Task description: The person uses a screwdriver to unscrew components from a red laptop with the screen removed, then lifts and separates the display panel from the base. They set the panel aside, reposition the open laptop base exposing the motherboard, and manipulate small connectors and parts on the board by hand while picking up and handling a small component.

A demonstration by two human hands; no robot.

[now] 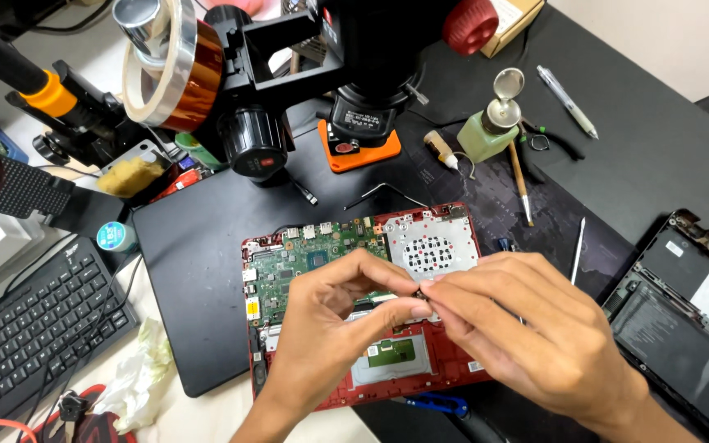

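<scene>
An opened red laptop base (pixel 445 361) lies on a black mat, its green circuit board (pixel 305 258) and silver perforated plate (pixel 430 246) exposed. My left hand (pixel 330 328) and my right hand (pixel 527 328) meet above its middle. Both pinch a tiny dark part (pixel 422 291) between thumb and fingertips; what the part is cannot be told. The hands hide the middle of the laptop. A silver touchpad back (pixel 391 357) shows below them.
A black microscope head (pixel 354 74) with a roll of amber tape (pixel 174 61) hangs over the far side. A green pump bottle (pixel 486 131), brush (pixel 520 180), tweezers (pixel 578 250) and pen (pixel 566 100) lie at the right. A second opened black device (pixel 683 320) sits far right, a keyboard (pixel 26 328) left.
</scene>
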